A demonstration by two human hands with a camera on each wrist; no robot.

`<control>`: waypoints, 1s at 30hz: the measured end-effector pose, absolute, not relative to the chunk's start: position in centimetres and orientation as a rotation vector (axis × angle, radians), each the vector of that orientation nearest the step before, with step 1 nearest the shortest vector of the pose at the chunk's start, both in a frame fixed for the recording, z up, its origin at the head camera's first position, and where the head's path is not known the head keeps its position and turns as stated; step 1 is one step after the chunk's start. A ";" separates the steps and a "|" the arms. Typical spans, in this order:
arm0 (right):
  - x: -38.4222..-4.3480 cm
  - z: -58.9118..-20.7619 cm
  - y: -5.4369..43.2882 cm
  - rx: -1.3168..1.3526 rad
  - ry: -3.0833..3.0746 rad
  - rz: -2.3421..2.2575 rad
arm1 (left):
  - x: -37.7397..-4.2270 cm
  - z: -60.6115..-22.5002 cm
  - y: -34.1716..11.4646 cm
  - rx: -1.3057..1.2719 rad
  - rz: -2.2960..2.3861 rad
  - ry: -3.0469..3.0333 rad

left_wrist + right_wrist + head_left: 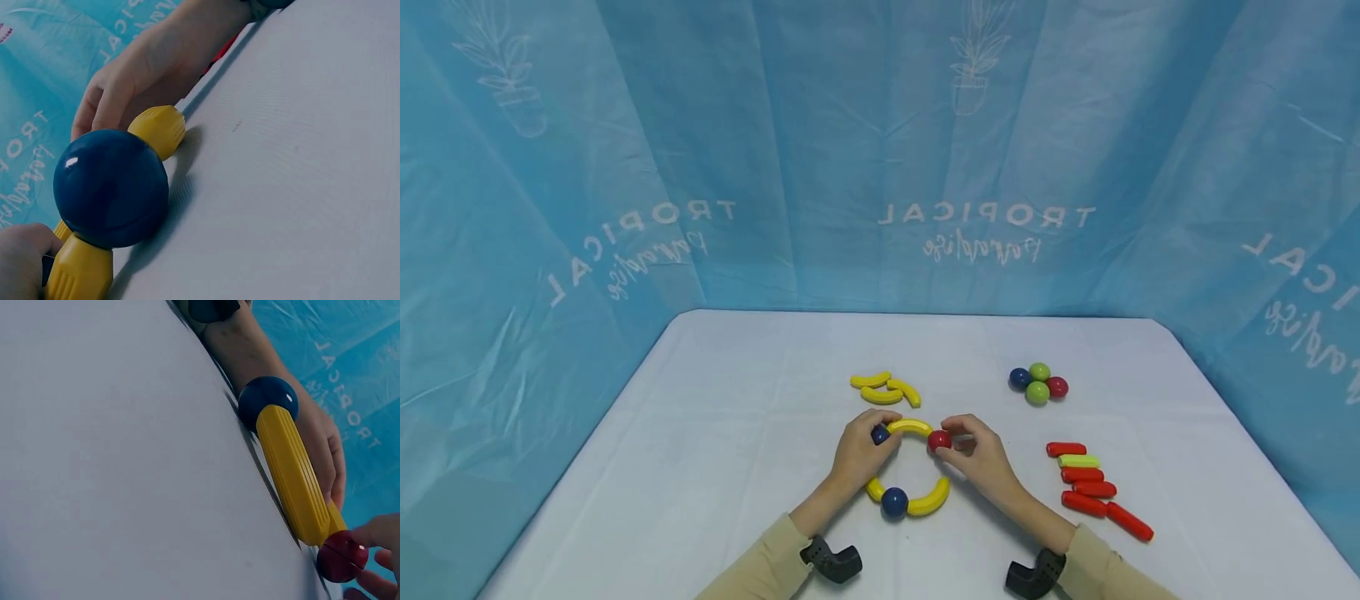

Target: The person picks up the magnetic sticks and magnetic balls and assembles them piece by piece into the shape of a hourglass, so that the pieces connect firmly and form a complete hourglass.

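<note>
A ring of curved yellow pieces and balls lies on the table. My left hand (861, 454) grips a dark blue ball (880, 433) at the ring's far left. Thumb and fingers of my right hand (981, 458) pinch a red ball (938, 442) at its far right. Between these balls runs one curved yellow piece (910, 426). On the near side, another blue ball (894, 503) joins a left yellow piece (875, 489), partly hidden by my left hand, and a right yellow piece (929, 497). In the head view that right piece's upper end stands apart from the red ball.
Three loose yellow curved pieces (882, 396) lie behind the ring. Farther back right sits a cluster of blue, green and red balls (1037, 392). Several red rods (1084, 503) and a lime-green rod (1078, 461) lie right of my right hand. Blue curtains surround the white table (737, 375).
</note>
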State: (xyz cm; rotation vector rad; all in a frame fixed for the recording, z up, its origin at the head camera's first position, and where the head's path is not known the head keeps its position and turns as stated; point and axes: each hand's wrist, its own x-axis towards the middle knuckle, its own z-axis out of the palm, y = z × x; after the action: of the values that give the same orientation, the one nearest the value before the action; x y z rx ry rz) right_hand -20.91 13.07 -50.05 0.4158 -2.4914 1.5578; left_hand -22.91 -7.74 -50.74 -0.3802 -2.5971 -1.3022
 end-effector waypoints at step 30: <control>-16.8 -50.3 12.0 0.596 -2.632 1.418 | -23.2 -50.8 -7.8 -0.396 -1.388 -2.548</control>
State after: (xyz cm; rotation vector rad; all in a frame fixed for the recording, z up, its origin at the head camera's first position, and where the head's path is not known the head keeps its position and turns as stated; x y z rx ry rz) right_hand -16.80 12.04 -50.32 0.5965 -2.6315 1.4176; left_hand -23.21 -7.85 -50.80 -0.3961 -2.5476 -1.3875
